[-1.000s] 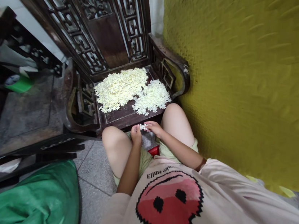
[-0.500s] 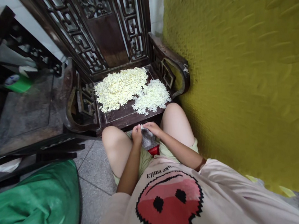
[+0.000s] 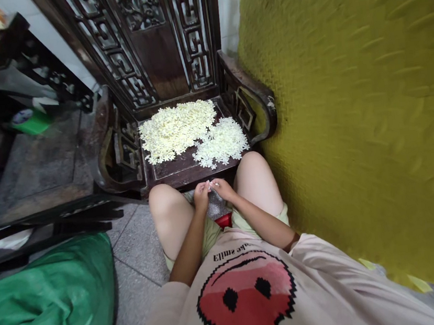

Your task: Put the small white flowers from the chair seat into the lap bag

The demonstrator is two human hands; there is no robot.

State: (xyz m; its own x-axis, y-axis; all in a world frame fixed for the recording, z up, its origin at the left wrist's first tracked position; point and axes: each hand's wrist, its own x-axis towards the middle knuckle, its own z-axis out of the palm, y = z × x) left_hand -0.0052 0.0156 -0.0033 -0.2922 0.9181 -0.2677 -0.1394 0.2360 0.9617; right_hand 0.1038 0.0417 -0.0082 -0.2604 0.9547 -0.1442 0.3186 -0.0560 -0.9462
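My left hand [image 3: 201, 195] and my right hand [image 3: 222, 188] meet between my knees, fingertips pinched together on a tiny white piece [image 3: 209, 185]. Under the hands lies a grey speckled bag or cloth [image 3: 216, 206] on my lap, with something red [image 3: 224, 219] below it. Just ahead, on the seat of a dark carved wooden chair [image 3: 186, 166], lie two heaps of small flower-shaped pieces: a larger yellowish heap [image 3: 175, 128] at the back left and a smaller whiter heap [image 3: 220, 142] at the front right.
A yellow-green textured wall [image 3: 352, 103] runs close along the right. A second dark wooden chair [image 3: 39, 163] stands to the left with a green packet [image 3: 30, 122] on it. A green bag [image 3: 48, 304] lies on the grey tiled floor at lower left.
Both hands stayed between the knees. Half a second ago they were lower, touching the grey bag; now the fingertips are raised together on a small white piece again.
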